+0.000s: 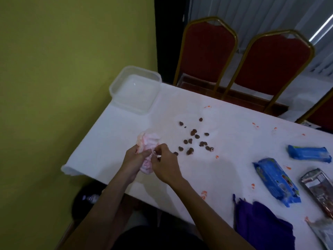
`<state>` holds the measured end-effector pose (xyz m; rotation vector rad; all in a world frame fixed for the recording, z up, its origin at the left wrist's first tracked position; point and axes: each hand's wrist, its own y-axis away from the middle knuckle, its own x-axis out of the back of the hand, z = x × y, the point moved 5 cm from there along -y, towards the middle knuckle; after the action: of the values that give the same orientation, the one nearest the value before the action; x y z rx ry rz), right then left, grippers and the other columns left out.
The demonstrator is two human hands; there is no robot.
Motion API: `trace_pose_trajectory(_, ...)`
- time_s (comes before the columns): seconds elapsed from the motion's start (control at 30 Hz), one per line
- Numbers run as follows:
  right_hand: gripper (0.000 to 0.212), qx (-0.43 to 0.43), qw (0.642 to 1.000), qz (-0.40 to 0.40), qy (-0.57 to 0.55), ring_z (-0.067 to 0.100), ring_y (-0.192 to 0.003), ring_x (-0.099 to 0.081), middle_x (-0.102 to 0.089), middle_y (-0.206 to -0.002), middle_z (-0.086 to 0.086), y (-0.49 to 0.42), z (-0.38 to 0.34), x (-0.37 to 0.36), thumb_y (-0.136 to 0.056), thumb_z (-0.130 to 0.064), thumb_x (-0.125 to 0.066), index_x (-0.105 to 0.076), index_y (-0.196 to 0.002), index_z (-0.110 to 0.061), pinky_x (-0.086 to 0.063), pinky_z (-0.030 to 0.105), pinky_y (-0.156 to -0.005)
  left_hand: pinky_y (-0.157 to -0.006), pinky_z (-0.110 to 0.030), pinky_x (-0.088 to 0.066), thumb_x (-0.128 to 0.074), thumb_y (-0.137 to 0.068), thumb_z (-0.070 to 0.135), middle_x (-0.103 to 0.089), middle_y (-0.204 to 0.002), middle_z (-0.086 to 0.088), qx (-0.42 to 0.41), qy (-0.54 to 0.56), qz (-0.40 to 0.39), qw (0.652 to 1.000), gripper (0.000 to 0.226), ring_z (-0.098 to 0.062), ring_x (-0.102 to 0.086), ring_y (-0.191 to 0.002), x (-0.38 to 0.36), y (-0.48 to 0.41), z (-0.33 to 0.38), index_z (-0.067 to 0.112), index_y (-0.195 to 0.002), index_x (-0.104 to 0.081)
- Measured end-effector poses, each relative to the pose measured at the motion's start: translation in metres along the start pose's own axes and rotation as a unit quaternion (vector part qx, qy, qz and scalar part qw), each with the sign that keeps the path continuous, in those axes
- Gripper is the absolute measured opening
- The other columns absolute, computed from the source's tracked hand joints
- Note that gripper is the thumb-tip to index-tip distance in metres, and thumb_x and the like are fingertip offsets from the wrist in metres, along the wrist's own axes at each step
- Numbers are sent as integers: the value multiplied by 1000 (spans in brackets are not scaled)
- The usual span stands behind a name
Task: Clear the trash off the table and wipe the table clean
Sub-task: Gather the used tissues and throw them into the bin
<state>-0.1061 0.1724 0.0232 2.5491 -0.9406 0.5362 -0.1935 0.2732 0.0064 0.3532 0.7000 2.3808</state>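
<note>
A crumpled white tissue stained pink (pixel 148 141) is held over the near left part of the white table (pixel 225 123). My left hand (pixel 134 160) grips it from below. My right hand (pixel 164 164) pinches a small dark crumb against the tissue's right side. Several dark brown crumbs (pixel 193 139) lie scattered on the table just right of my hands. Orange smears (pixel 203 194) dot the tabletop. Two blue snack wrappers (pixel 277 181) (pixel 309 153) and a silver wrapper (pixel 319 188) lie at the right. A purple cloth (pixel 261 224) lies at the near edge.
An empty clear plastic container (pixel 134 89) stands at the table's far left corner. Two red chairs with gold frames (pixel 252 58) stand behind the table. A green wall (pixel 63 69) runs along the left. A dark bin with a plastic bottle (pixel 86 201) sits on the floor.
</note>
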Motion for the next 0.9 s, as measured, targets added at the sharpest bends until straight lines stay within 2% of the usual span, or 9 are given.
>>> trace_pose_trajectory(0.17, 13, 32, 996, -68, 39, 13, -84, -62, -66, -101, 3, 12, -23, -36, -96, -17, -57, -51, -107, -15, -53, 20, -70, -64, -27, -59, -67, -91, 10, -78, -93, -4, -10, 49, 39, 998, 17, -19, -76, -81, 45, 23, -12, 18, -105, -70)
trace_pose_trajectory(0.27, 11, 40, 992, -107, 49, 10, -84, -59, -62, -98, -2, 23, -37, -66, -96, -15, -57, -49, -105, -18, -43, 7, -61, -66, -27, -59, -68, -91, 11, -78, -94, -4, -8, 67, 66, 996, 18, -20, -76, -83, 79, 38, -25, 17, -107, -71)
trace_pose_trajectory(0.37, 11, 53, 988, -134, 59, 11, -86, -60, -65, -100, -2, 39, -51, -105, -96, -19, -56, -51, -105, -16, -43, 8, -65, -75, -34, -60, -67, -91, 10, -78, -95, -7, 10, 85, 92, 992, 19, -24, -75, -86, 120, 53, -47, 14, -108, -71)
trace_pose_trajectory(0.47, 17, 62, 980, -173, 77, 15, -90, -62, -67, -105, 4, 59, -63, -149, -95, -22, -56, -52, -110, -13, -50, 23, -76, -82, -40, -60, -66, -91, 8, -77, -98, -13, 27, 97, 103, 990, 19, -28, -75, -88, 164, 67, -72, 9, -110, -70)
trace_pose_trajectory(0.57, 21, 55, 972, -205, 101, 20, -97, -64, -67, -107, 6, 78, -70, -192, -95, -23, -57, -53, -111, -11, -50, 28, -82, -64, -25, -59, -66, -91, 8, -76, -97, -10, 23, 108, 127, 986, 19, -22, -74, -83, 203, 83, -95, 11, -109, -70)
trace_pose_trajectory(0.7, 27, 59, 969, -207, 120, 9, -100, -53, -62, -113, 6, 103, -82, -239, -96, -17, -58, -58, -120, -3, -27, 6, -80, -62, -24, -56, -67, -91, 8, -76, -91, -6, 49, 129, 151, 979, 18, -17, -74, -78, 250, 98, -131, 15, -107, -70)
trace_pose_trajectory(0.77, 22, 58, 965, -230, 113, 7, -94, -50, -59, -102, -3, 113, -83, -262, -94, -13, -58, -59, -114, -2, -30, 7, -79, -56, -19, -54, -66, -92, 7, -75, -80, -1, 66, 123, 159, 977, 9, -8, -71, -66, 270, 98, -148, 15, -97, -67)
trace_pose_trajectory(0.83, 16, 30, 961, -255, 99, 10, -87, -56, -59, -91, -10, 117, -74, -289, -91, -16, -60, -59, -104, -7, -40, 18, -80, -47, -15, -48, -66, -92, 8, -70, -59, 6, 84, 114, 181, 973, 2, -3, -65, -52, 290, 96, -170, 8, -93, -68)
trace_pose_trajectory(0.9, 16, 4, 956, -275, 102, 12, -84, -60, -61, -89, -8, 123, -63, -313, -90, -23, -62, -59, -101, -12, -44, 22, -75, -47, -18, -46, -67, -92, 11, -69, -63, 2, 118, 102, 198, 968, 15, -7, -63, -57, 307, 98, -189, -1, -102, -69)
